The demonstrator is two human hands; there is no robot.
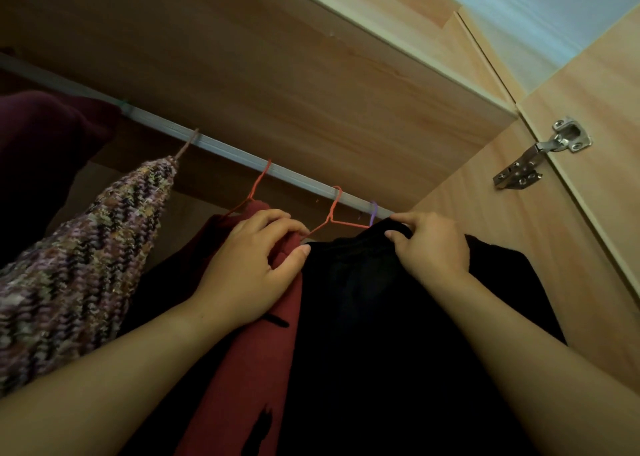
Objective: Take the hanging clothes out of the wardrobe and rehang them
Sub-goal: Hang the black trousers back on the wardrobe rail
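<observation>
Inside the wardrobe a pale rail (228, 151) runs from upper left down to the right. A black garment (374, 317) hangs near the rail's right end under a red wire hanger (334, 213) and a purple hook (373, 212). My right hand (429, 244) pinches the top edge of the black garment. A dark red garment (263, 351) with black marks hangs to its left on another red hanger (258, 185). My left hand (256, 265) grips the red garment's edge beside the black one.
A purple and tan knitted garment (86, 265) hangs further left, and a maroon garment (45, 137) at the far left. The wardrobe's side wall (485, 196) is close on the right, with the open door (595, 109) and its metal hinge (543, 151).
</observation>
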